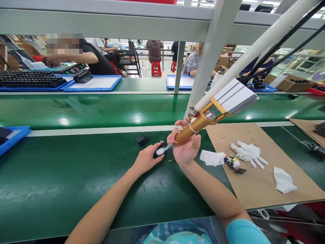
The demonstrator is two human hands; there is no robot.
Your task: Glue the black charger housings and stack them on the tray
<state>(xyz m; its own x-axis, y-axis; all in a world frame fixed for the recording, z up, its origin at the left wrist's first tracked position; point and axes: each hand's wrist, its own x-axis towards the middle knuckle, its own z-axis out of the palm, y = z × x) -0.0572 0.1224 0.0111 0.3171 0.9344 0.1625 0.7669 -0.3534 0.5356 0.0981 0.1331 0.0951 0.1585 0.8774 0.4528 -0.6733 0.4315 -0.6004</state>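
Note:
My left hand point(146, 158) is closed around a small black housing point(156, 155) on the green work surface point(83, 183). White material shows inside this housing. My right hand point(186, 149) grips a gold-coloured dispensing gun point(191, 131) that hangs down from a white pole. The gun's pale nozzle point(167, 147) points down-left into the housing; I cannot tell whether it touches. Just beyond my left hand lies another black box-shaped part point(142, 139). A thin metal piece point(172, 160) rests by my right wrist.
On the right, a cardboard sheet point(256, 189) carries white gloves point(248, 153), a small circuit board point(232, 162) and white paper. A white pole point(256, 47) slants over the bench. A blue tray point(15, 139) stands at left. People work beyond the green conveyor point(101, 108).

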